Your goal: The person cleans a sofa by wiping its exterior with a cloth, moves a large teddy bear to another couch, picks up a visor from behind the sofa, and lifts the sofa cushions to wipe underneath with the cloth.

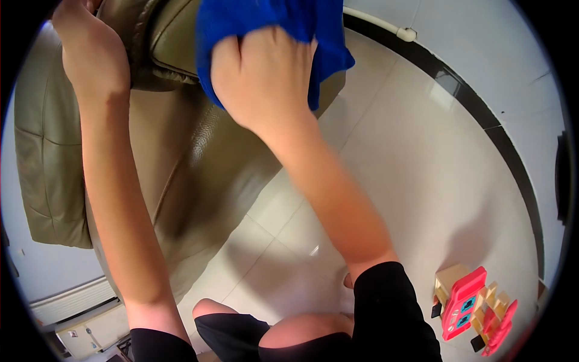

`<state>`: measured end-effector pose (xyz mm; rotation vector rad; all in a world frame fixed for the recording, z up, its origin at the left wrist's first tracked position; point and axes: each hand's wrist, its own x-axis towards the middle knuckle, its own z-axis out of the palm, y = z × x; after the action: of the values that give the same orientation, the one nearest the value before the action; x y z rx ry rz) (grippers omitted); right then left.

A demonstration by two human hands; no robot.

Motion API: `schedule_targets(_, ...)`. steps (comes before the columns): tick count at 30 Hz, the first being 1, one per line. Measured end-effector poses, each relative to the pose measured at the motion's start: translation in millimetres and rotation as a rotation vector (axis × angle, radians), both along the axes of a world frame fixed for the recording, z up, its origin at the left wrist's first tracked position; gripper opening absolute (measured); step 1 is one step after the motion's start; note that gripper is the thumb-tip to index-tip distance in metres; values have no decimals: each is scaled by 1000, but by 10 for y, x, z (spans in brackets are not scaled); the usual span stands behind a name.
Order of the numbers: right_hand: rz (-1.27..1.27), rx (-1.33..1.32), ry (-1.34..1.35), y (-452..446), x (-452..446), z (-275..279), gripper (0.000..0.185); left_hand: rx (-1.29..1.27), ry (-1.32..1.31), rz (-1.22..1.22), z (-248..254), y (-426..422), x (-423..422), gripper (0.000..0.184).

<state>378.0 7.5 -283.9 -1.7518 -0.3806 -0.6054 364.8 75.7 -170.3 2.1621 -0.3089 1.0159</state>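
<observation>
Right hand [262,78]: back of hand up, fingers curl down into the blue cloth [271,18] and go out of sight. Knuckles show, fingertips hidden; can't tell if they pinch the cloth or press it flat. Cloth is bunched around the hand, one corner sticking out to the right, upper part cut off by the top edge. It lies against the olive-brown leather sofa [211,157], at its upper right side; exact contact under the cloth not visible.

Left hand [93,51]: upper left, by the sofa's padded upper part. Fingers run into the dark rim and top edge, mostly cut off; grip can't be told, nor whether it touches the leather. No held item visible there.

Both forearms reach up from black sleeves [395,308]; right forearm a bit blurred. Bottom edge cuts off the body; bare knees [307,332] and black shorts [232,332] partly show. Bit of a foot [348,281] peeks out beside the right sleeve, rest covered.

Sofa is cropped at top, partly behind the arms. Pale tiled floor [398,157] to the right, then dark baseboard [506,151] and light wall [482,42], with a white pipe [380,24] at top. Red-and-wood toy [470,308] on floor, lower right, details small.
</observation>
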Motion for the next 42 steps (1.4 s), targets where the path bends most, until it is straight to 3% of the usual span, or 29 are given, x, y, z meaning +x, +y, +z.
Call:
schedule_targets(1, -34, -3, 2, 5, 52, 52, 33, -93, 118, -396, 142, 238, -97, 95)
schedule_targets(2, -51, -96, -18, -26, 94, 79, 35, -186, 152, -411, 120, 390, -128, 96)
schedule_targets(3, 86, -157, 75, -148, 141, 198, 34, -283, 181, -425, 156, 345, -146, 96)
schedule_targets(4, 223, -221, 169, -327, 205, 361, 35, -375, 132, -57, 212, -280, -91, 97)
schedule_targets(6, 147, -115, 27, -338, 231, 324, 42, -281, 84, 324, 145, -568, -65, 98)
schedule_targets(9, -140, 58, -344, -195, 520, 194, 46, 93, 50, 329, -47, -118, -32, 97)
schedule_targets(11, -126, -92, -221, -261, 630, 110, 42, 92, 15, 317, 18, 364, 74, 96)
schedule_targets(12, -15, -7, -128, -333, 744, 95, 40, 91, -4, 311, 62, 584, 132, 95)
schedule_targets(13, 33, -148, -127, -397, 926, -67, 32, 76, -17, 299, 71, 659, 143, 95)
schedule_targets(14, -154, -387, -295, -445, 1136, -297, 22, 62, -11, 295, 68, 580, 128, 95)
schedule_targets(15, -189, -276, -373, -471, 1365, -671, 38, 45, -4, 288, 40, 474, 74, 95)
schedule_targets(17, 285, 353, -113, -458, 1301, -969, 37, 37, 2, 276, 18, 327, 19, 95)
schedule_targets(18, 176, 339, -120, -422, 1302, -1149, 29, 36, -2, 273, 37, 292, 16, 95)
schedule_targets(20, 59, 223, -91, -372, 1245, -1717, 30, 28, 4, 263, 43, 251, 21, 95)
schedule_targets(23, 5, 74, 52, -324, 1066, -2628, 45, 30, 7, 270, 29, 207, 21, 95)
schedule_targets(26, -32, 386, 350, -121, 764, -3170, 46, 31, 10, 282, 13, 152, 16, 95)
schedule_targets(31, 137, 1346, 1026, 73, -68, -3015, 53, 40, 15, 313, 26, -13, -18, 95)
schedule_targets(33, 247, 1291, 1083, 68, -397, -3019, 54, 27, 18, 326, 29, -77, -23, 95)
schedule_targets(36, 200, 1094, 1061, 230, -719, -3142, 53, 24, 21, 350, 65, -193, -18, 95)
schedule_targets(38, 104, 1098, 972, 434, -925, -2744, 47, 76, 7, 328, 83, -166, -9, 95)
schedule_targets(40, 147, 896, 639, 505, -1043, -1950, 39, 160, -12, 303, 54, -26, -17, 96)
schedule_targets(42, 223, 332, 141, 301, -946, -1323, 34, 181, -24, 226, 36, 122, -40, 97)
